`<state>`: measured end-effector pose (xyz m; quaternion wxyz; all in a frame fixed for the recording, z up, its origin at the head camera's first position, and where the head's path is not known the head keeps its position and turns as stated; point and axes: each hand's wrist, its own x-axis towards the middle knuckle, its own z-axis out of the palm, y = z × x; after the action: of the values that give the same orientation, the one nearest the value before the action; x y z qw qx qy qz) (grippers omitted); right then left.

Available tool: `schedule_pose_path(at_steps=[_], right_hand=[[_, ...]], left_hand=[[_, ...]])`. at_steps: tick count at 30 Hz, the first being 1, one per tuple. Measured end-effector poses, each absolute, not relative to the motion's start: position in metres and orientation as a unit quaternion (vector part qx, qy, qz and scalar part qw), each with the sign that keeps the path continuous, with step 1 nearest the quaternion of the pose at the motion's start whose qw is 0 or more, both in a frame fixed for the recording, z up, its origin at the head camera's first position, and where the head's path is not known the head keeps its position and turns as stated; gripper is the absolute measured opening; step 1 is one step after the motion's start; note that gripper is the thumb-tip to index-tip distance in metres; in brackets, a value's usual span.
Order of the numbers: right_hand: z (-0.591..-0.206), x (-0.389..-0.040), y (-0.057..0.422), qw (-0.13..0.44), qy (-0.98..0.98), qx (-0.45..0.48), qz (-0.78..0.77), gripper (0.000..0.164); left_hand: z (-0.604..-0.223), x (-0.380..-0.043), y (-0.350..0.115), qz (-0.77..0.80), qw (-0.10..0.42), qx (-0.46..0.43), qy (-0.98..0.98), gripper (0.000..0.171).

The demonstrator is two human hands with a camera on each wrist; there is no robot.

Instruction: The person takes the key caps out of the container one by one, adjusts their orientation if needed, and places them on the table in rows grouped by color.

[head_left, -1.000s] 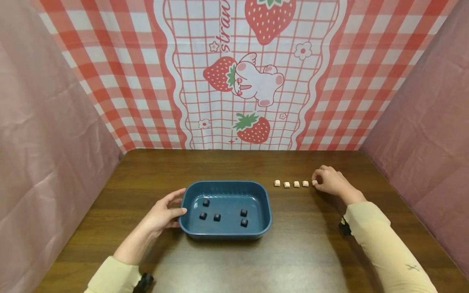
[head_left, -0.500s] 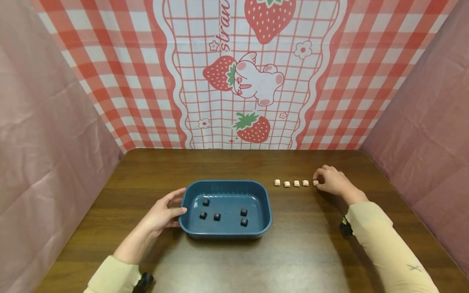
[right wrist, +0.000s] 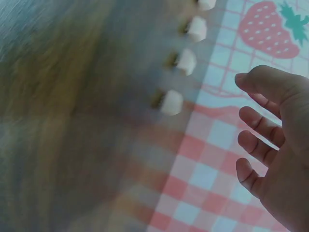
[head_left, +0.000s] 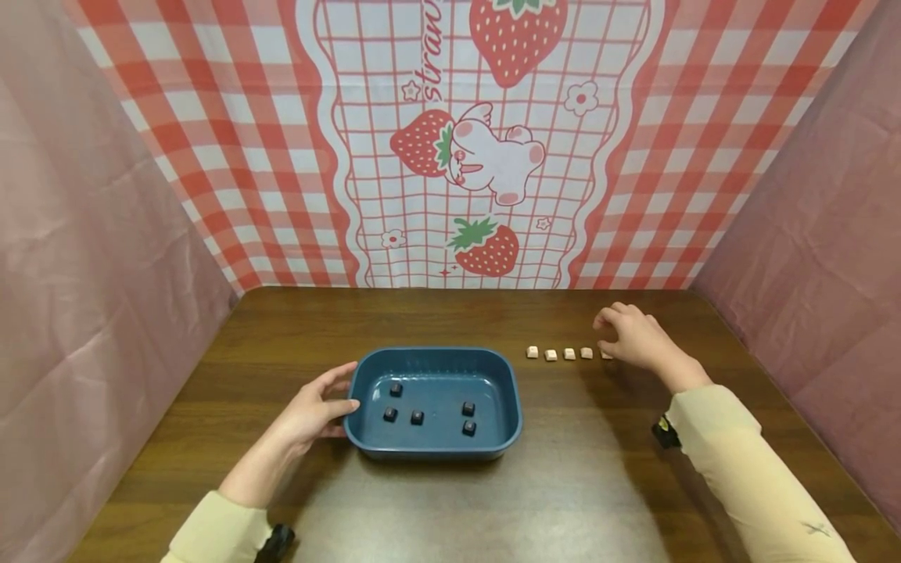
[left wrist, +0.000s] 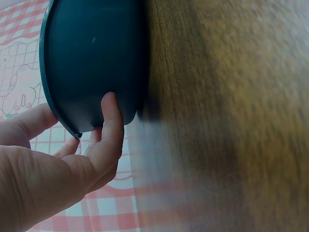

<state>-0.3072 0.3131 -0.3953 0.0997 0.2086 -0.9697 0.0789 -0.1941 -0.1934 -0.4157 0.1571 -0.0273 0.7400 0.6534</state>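
A blue rectangular tub (head_left: 434,452) stands on the table with several black keycaps (head_left: 418,417) scattered on its floor. My left hand (head_left: 310,410) holds the tub's left end, thumb at the rim and fingers spread along the outer wall; the left wrist view has the fingers against the tub wall (left wrist: 96,53). To the right of the tub, several white keycaps (head_left: 569,354) lie in a row. Just above the rightmost white keycap (head_left: 606,356), my right hand (head_left: 637,336) hovers with loosely bent fingers, partly hiding it. In the right wrist view its fingers hold nothing.
The brown wooden table (head_left: 450,516) ends at a red-and-white checked cloth (head_left: 267,156) printed with strawberries. Pink fabric (head_left: 105,258) hangs on the left and pink cloth (head_left: 809,234) on the right.
The right hand first touched the rightmost white keycap, nudging it slightly right, then let go and rose off it. The left hand and tub have stayed put.
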Motion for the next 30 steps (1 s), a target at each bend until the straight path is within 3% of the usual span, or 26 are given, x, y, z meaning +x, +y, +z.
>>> schedule_pose_path(at_steps=[13, 30], right_hand=[[-0.359, -0.289, 0.277, 0.102, -0.967, 0.220, 0.082, 0.029], [-0.348, -0.264, 0.232, 0.143, -0.945, 0.270, 0.119, 0.031]], left_hand=[[-0.417, -0.195, -0.194, 0.657, 0.157, -0.023, 0.737, 0.062], [-0.420, -0.196, -0.195, 0.654, 0.155, -0.035, 0.740, 0.060]])
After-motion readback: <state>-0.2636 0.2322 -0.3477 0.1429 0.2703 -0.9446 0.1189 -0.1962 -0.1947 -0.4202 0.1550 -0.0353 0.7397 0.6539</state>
